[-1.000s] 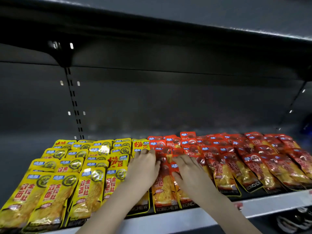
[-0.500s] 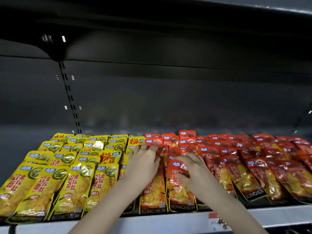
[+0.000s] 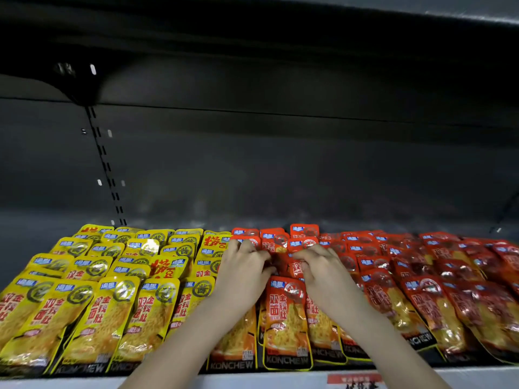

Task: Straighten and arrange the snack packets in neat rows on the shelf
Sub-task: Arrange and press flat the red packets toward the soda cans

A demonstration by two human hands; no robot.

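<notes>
Snack packets point(image 3: 286, 318) lying in overlapping rows on the shelf point(image 3: 252, 379), left hand point(image 3: 243, 272) and right hand point(image 3: 323, 273) side by side on the middle rows, label point(image 3: 355, 379) on the shelf's front edge below the right hand

1. A dark grey metal shelf point(image 3: 33, 234) is carrying the whole display, with its pale front edge strip point(image 3: 252, 380) running along the bottom.
2. Glossy yellow plastic snack packets point(image 3: 101, 313) are lying flat in overlapping rows across the shelf's left half.
3. Glossy red-orange plastic snack packets point(image 3: 438, 304) are covering the right half, touching the yellow ones at the middle and overlapping more loosely.
4. A red price label point(image 3: 355, 379) is sitting on the edge strip.
</notes>
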